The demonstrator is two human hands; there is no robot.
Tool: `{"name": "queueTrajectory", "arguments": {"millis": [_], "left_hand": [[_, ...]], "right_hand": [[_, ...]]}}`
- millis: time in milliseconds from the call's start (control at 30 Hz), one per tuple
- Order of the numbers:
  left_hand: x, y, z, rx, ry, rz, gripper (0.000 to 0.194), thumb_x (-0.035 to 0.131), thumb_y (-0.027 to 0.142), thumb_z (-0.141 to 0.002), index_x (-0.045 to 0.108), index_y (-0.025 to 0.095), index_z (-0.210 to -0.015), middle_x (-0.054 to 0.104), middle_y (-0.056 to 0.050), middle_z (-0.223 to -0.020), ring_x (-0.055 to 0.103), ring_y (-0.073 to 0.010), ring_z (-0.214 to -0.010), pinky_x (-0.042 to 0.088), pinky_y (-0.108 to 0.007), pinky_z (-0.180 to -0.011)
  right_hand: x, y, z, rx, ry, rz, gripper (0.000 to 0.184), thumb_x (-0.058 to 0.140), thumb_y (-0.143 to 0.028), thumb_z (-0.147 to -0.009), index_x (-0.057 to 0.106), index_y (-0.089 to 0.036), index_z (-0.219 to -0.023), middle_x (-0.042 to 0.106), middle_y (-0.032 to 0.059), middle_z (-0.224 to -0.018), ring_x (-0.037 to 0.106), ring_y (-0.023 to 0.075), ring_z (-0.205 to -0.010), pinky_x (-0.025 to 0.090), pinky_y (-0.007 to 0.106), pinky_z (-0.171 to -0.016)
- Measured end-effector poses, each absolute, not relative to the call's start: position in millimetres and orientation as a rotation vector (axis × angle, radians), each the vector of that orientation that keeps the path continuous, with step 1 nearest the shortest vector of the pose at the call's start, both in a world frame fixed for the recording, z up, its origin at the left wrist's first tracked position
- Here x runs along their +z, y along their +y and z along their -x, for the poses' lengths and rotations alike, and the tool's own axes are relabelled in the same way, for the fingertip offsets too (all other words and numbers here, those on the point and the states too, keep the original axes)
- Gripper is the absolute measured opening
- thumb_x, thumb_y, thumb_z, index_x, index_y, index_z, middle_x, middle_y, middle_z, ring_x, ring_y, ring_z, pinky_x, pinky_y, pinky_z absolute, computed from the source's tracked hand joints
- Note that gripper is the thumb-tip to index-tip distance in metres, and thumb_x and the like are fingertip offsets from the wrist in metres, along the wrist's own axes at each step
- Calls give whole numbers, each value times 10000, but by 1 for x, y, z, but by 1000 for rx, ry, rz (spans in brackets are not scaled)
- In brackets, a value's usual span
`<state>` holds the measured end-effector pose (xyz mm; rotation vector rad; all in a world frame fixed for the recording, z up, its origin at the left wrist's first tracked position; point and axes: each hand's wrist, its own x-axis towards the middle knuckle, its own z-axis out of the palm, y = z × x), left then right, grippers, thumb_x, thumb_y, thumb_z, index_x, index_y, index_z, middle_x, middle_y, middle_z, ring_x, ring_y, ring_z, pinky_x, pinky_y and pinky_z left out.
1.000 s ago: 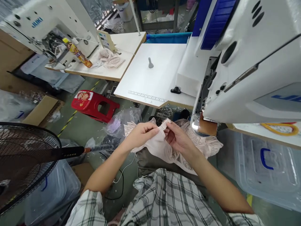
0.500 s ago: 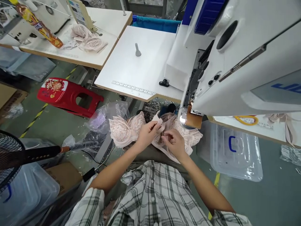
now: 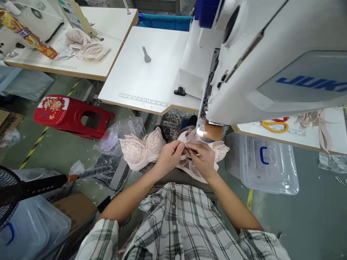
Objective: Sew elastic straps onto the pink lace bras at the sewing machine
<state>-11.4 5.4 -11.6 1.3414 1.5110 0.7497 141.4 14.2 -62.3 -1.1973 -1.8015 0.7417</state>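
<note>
Pale pink lace bras lie across my lap, with one lace bra (image 3: 135, 151) spread to the left of my hands. My left hand (image 3: 171, 156) is closed, its thumb and forefinger pinching a light pink bra strap (image 3: 183, 138). Close against it, my right hand (image 3: 201, 157) pinches the same strap with curled fingers. The fingertips of both hands nearly meet and hide the exact spot they grip. More pink lace (image 3: 221, 150) shows to the right, beyond my right hand. Just above hangs the sewing machine (image 3: 244, 101) with its rounded metal arm end.
A white worktable (image 3: 151, 72) with a printed ruler stands ahead. Yellow-handled scissors (image 3: 275, 126) lie on the right tabletop. A red stool (image 3: 73, 115) and a fan (image 3: 11, 191) are at the left. A clear lidded box (image 3: 271, 166) sits on the floor at right.
My right hand has moved up and in toward my left, and its fingertips now pinch the strap. The view has shifted slightly to the right.
</note>
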Motion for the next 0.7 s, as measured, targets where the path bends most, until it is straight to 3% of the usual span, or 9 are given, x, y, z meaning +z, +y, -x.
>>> {"name": "queueTrajectory", "arguments": {"millis": [167, 267, 400, 500, 600, 700], "left_hand": [[-14, 11, 9, 730, 1559, -1438, 362, 476, 439, -899, 520, 202, -629, 564, 7, -579, 504, -137, -561, 401, -247, -551], [-19, 14, 13, 724, 1560, -1490, 368, 467, 428, -901, 530, 199, -621, 576, 2, -562, 515, -139, -542, 397, -253, -544], [-19, 16, 12, 677, 1457, -1459, 416, 473, 503, -911, 571, 193, -652, 627, -23, -596, 552, -150, -560, 413, -249, -535], [-12, 16, 10, 667, 1379, -1344, 425, 499, 552, -889, 620, 180, -723, 678, -47, -682, 587, -161, -612, 465, -258, -572], [-6, 17, 11, 686, 1316, -1181, 421, 552, 566, -862, 661, 164, -796, 714, -69, -784, 620, -170, -683, 516, -284, -655], [-5, 17, 13, 720, 1245, -1014, 402, 597, 547, -849, 683, 156, -811, 721, -72, -813, 619, -154, -687, 520, -278, -671]], "right_hand": [[-71, 32, -193, 646, -2104, 1137, 232, 523, -257, -904, 754, -276, -919, 756, 67, -962, 696, 233, -912, 567, 370, -781], [-62, 76, -265, 344, -2023, 1465, 383, 421, -134, -863, 706, -233, -1099, 728, 84, -1120, 658, 243, -1078, 530, 432, -955], [-35, 138, -356, 163, -2065, 1912, 488, 443, -15, -744, 662, -100, -1172, 634, 210, -1293, 570, 325, -1231, 445, 500, -1051], [-26, 157, -392, 182, -2224, 1920, 411, 518, -17, -756, 669, -102, -1129, 654, 215, -1223, 618, 324, -1107, 484, 442, -921], [-26, 155, -410, 206, -2280, 1744, 110, 590, -157, -850, 687, -176, -898, 677, 130, -939, 627, 216, -855, 432, 343, -712], [-24, 135, -415, 184, -2286, 1624, 119, 617, -335, -892, 638, -231, -838, 617, 87, -811, 572, 178, -737, 350, 344, -607]]}}
